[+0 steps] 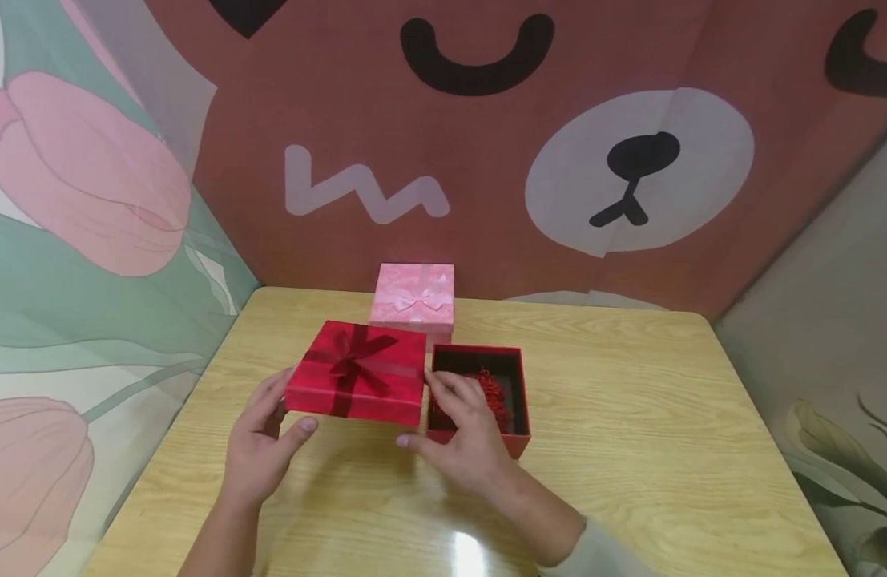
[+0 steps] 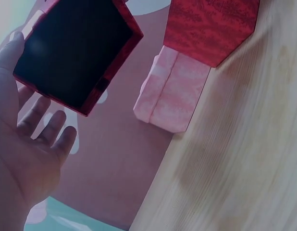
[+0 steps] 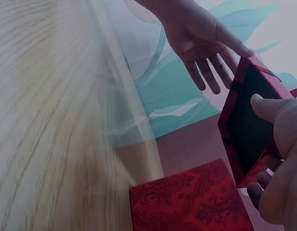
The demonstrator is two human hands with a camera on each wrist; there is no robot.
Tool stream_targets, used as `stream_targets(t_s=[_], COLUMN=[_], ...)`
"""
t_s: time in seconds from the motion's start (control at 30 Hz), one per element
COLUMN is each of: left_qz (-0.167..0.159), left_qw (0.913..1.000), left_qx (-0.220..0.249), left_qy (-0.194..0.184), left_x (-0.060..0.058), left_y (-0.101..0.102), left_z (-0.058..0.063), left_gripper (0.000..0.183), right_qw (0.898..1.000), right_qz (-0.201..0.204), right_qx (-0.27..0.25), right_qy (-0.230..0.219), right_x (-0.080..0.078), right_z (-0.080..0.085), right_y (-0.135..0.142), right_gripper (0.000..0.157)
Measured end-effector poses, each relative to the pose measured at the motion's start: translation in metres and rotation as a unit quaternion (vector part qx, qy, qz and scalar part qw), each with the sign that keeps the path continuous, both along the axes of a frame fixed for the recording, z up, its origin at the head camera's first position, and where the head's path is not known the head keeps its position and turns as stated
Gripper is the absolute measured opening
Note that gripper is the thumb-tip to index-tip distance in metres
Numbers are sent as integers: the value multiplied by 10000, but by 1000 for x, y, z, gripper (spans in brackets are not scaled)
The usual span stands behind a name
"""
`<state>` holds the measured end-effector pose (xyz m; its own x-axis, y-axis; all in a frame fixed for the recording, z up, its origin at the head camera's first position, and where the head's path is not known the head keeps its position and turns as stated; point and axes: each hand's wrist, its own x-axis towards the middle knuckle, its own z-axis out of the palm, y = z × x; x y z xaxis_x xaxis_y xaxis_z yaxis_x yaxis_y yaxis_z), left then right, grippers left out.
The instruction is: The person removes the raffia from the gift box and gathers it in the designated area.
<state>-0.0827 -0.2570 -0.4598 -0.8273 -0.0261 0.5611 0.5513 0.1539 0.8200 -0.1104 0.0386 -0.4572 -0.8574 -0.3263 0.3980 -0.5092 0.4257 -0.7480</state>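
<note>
Red lid (image 1: 400, 385) with a dark-red bow (image 1: 352, 357) is held tilted above the surface (image 1: 667, 433); from here, the right hand (image 1: 472, 437) clamps its right edge, while the left hand (image 1: 256, 453), fingers spread apart, touches its left. Just right stands an open red box (image 1: 517, 445) with shredded filling (image 1: 493, 393). Behind sits a pink box (image 1: 407, 276), then a bear-patterned wall (image 1: 486, 152).
</note>
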Motion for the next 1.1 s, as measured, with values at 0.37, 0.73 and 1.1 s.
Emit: stream_targets(t_s=[0.37,0.73,1.1], left_qz=[70,159,948], left_qw=[9987,9969,9908], left_qx=[480,724,223], left_qy=[-124,-281,-943], left_x=[10,13,16], left_y=[-15,-21,-24], left_z=[0,-4,-3], left_gripper=[62,60,67], right_qw=[9991,9948,9910], right_qz=[386,579,556], right_qx=[89,293,389], right_qy=[-161,-787,-1158], right_x=[4,7,9], right_z=[6,6,2], right_y=[-22,-35,-45], right_gripper=[98,105,110])
